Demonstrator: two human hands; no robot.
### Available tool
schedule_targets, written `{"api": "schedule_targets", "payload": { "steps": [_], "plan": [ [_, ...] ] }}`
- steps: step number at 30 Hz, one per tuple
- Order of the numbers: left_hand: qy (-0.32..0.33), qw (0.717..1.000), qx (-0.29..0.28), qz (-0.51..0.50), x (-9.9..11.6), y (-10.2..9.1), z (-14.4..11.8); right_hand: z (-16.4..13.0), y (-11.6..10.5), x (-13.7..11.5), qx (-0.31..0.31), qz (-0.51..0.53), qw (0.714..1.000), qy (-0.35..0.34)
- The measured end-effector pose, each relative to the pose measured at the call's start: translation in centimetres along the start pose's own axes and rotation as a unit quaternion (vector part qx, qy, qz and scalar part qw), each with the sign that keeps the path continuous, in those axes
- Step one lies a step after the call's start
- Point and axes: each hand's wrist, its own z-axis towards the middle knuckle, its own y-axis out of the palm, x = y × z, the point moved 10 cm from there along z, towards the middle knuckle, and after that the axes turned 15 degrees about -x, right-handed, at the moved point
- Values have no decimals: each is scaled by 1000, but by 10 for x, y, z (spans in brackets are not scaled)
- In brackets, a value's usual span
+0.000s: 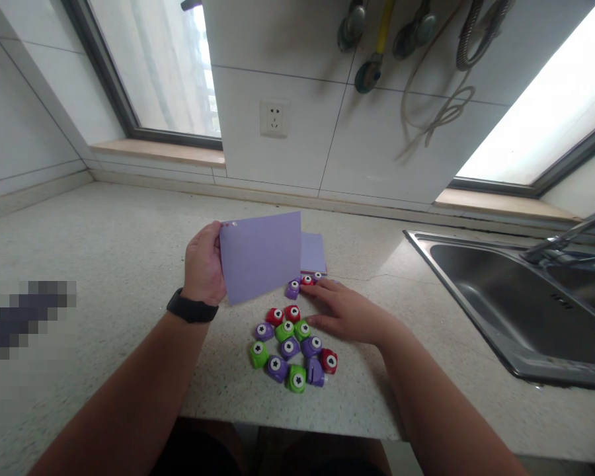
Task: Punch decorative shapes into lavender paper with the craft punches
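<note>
Left hand (204,264) pinched the lavender paper sheet (260,256) by its left edge, held upright, long axis horizontal. Right hand (350,315) lay flat, fingers spread, fingertips at the small purple plastic punch (292,289) just below the sheet's lower right corner. Cluster of coloured punches (292,354) nearer; steel sink (515,291) well right.

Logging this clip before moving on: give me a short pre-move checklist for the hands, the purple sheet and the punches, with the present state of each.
1. Left hand grips purple paper sheet by its edge, lifted off the countertop: ok.
2. Right hand free of load, fingers resting at the small punches near the paper stack: ok.
3. One punch actually gripped: cannot tell.
4. Cluster of paper punches together, back from the counter edge: ok.
5. Sink apart from the work: ok.
</note>
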Motion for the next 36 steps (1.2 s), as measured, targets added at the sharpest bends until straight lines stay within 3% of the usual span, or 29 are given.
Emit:
{"api": "schedule_targets", "payload": {
  "steps": [8, 17, 22, 26, 30, 33, 36],
  "plan": [
    [7, 1000, 8, -10, 1, -2, 1, 5, -7, 5, 35, 3, 999, 36],
    [9, 1000, 21, -9, 0, -7, 4, 14, 2, 1, 25, -21, 998, 53],
    [11, 999, 30, -12, 0, -11, 6, 7, -8, 0, 32, -6, 998, 57],
    [7, 999, 33, -9, -1, -12, 5, -4, -14, 13, 19, 16, 997, 75],
    [-3, 1000, 24, -4, -3, -11, 5, -15, -16, 45, 49, 154, 977, 141],
    [-9, 1000, 12, 2, -5, -9, 6, -21, -14, 62, 104, 310, 932, 157],
    [-13, 1000, -3, 16, -6, -7, 7, -21, -12, 66, 132, 359, 911, 156]
  ]
}}
